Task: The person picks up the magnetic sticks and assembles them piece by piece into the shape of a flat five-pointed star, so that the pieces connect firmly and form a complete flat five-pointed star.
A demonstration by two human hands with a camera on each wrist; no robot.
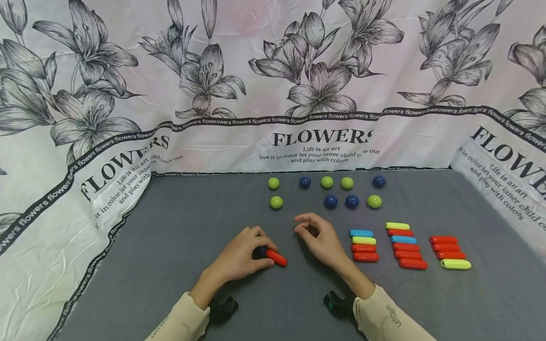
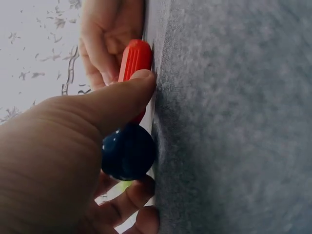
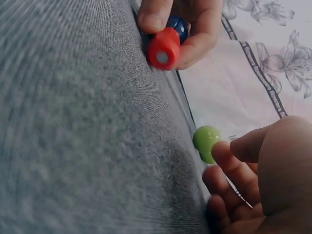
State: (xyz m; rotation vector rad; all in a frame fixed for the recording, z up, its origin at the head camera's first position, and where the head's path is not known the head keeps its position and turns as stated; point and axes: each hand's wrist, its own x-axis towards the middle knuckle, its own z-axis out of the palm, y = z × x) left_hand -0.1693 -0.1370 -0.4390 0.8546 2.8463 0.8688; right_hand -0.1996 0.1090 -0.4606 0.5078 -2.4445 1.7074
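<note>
Low over the grey table, my left hand (image 1: 241, 254) pinches a red magnetic rod (image 1: 277, 257) between thumb and fingers. A dark blue ball (image 2: 129, 152) sits against the rod's inner end, inside the hand's grasp. The rod's free end, showing a grey metal disc, faces the right hand in the right wrist view. My right hand (image 1: 321, 239) is beside it with fingers loosely bent and nothing between them. In the right wrist view a green ball (image 3: 207, 139) appears beyond the right fingertips.
Green balls (image 1: 276, 202) and blue balls (image 1: 330, 201) lie in two rows at the back. Right of my right hand, red rods (image 1: 365, 256), yellow rods (image 1: 455, 264) and blue rods (image 1: 361, 233) lie in three stacked columns. A flower-printed cloth (image 1: 222, 147) borders the table.
</note>
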